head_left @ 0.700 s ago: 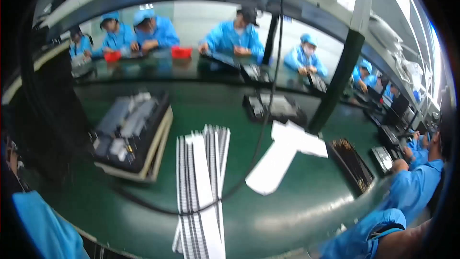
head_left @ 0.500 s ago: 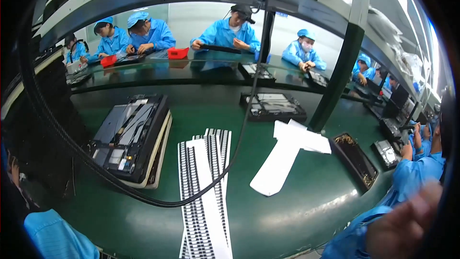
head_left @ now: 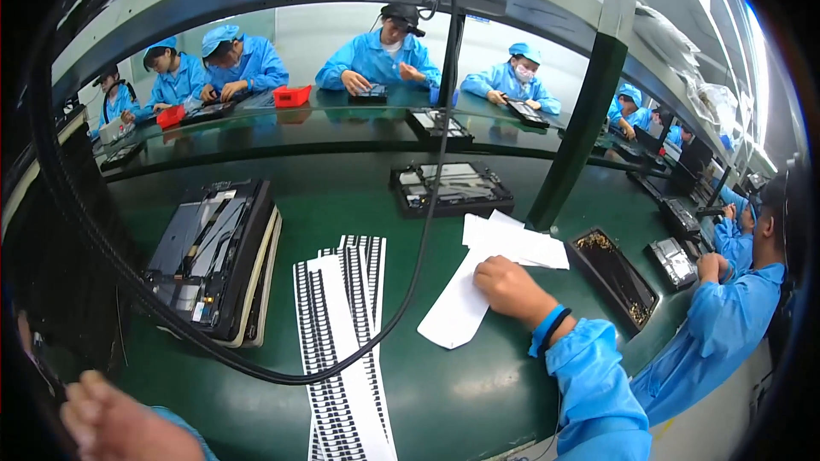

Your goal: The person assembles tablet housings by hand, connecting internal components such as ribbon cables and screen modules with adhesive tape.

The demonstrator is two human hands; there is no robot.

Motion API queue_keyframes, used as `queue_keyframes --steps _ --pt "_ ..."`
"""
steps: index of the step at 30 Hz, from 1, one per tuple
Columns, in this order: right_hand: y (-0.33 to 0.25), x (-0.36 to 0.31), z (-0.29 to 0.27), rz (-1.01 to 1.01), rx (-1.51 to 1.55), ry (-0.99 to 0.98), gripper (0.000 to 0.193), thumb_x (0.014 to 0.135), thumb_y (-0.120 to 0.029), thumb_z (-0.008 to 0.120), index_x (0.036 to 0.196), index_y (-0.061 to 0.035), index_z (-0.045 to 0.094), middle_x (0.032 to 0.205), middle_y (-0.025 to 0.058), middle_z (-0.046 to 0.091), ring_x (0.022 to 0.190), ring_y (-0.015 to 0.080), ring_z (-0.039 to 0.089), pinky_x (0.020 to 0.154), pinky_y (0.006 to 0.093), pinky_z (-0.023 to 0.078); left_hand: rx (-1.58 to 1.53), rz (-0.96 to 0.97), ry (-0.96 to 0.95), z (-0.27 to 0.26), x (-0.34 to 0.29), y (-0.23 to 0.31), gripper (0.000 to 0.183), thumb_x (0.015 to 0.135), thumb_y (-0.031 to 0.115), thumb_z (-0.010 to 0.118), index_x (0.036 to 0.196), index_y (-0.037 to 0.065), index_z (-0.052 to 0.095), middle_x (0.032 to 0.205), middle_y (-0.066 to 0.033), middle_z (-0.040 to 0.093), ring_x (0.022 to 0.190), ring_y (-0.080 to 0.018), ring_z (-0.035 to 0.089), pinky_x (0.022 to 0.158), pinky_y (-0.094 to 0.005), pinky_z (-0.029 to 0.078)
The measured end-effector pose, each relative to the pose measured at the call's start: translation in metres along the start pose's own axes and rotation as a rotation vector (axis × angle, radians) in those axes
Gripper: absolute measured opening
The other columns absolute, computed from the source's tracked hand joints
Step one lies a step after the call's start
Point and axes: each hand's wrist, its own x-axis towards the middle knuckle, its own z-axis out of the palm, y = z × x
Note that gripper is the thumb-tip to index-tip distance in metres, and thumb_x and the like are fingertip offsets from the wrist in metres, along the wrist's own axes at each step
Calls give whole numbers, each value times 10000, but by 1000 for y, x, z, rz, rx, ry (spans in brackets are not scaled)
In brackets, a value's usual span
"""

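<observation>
Paper (head_left: 450,312) beneath the right hand (head_left: 515,288): a long white sheet flat on the green bench (head_left: 487,397), probably set there for easy reach. Knuckles uppermost, fingers curled down at the sheet's upper right side, seemingly in contact; fingertips hidden, so cannot tell how far closed or whether pinching an edge. Left hand (head_left: 124,423) blurred at the lower left, nothing visible in hold; cannot tell how far open. Smaller sheets (head_left: 534,248) overlapping just beyond, perhaps kept as one pile. Patterned strips (head_left: 340,324) fanned between stack and paper, probably to leave edges free for lifting. Device stack (head_left: 248,260) off to the left, likely layered to save room; rimmed tray (head_left: 622,286) on the right, presumably to keep gold-coloured bits (head_left: 600,241) from scattering. In texture, paper thin and matte, near end tapered with clipped corners; strips long and straight, white with dense rows of black tabs; stack blocky, black over cream, dark flat panels on top; tray dull black, oblong; bench smooth, faintly glossy; cable (head_left: 389,324) dark and slender, looping low in front of the strips.
</observation>
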Motion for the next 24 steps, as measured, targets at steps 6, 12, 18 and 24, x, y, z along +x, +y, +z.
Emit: queue_keyframes --steps 6,12,18,24 --pt "9 5 -4 161 71 -38 214 613 44 521 813 -7 577 898 127 548 853 288 512 771 337 430 274 -241 -172 33 -45 -8 55 754 104 545 739 137 504 685 -31 455 619 -171 438 576 -278 344" --pt "39 38 -26 259 218 -459 575 512 -63 706 1068 -92 563 1141 93 509 1044 293 446 898 380 341 199 -505 -377 40 -64 -11 113 718 8 573 775 91 522 736 -70 502 631 -196 486 588 -315 385" --pt "49 38 -22 283 126 -591 263 622 -174 662 881 -127 637 833 28 619 911 232 475 798 353 320 179 -566 -473 37 -89 -15 166 676 -71 556 786 54 559 742 -95 526 642 -214 544 595 -311 423" --pt "77 6 -64 558 -12 -271 104 719 -140 561 739 -82 645 735 73 625 758 266 558 720 378 385 123 -690 -541 40 -95 -21 202 651 -59 575 827 39 592 776 -99 561 697 -218 572 629 -304 436"
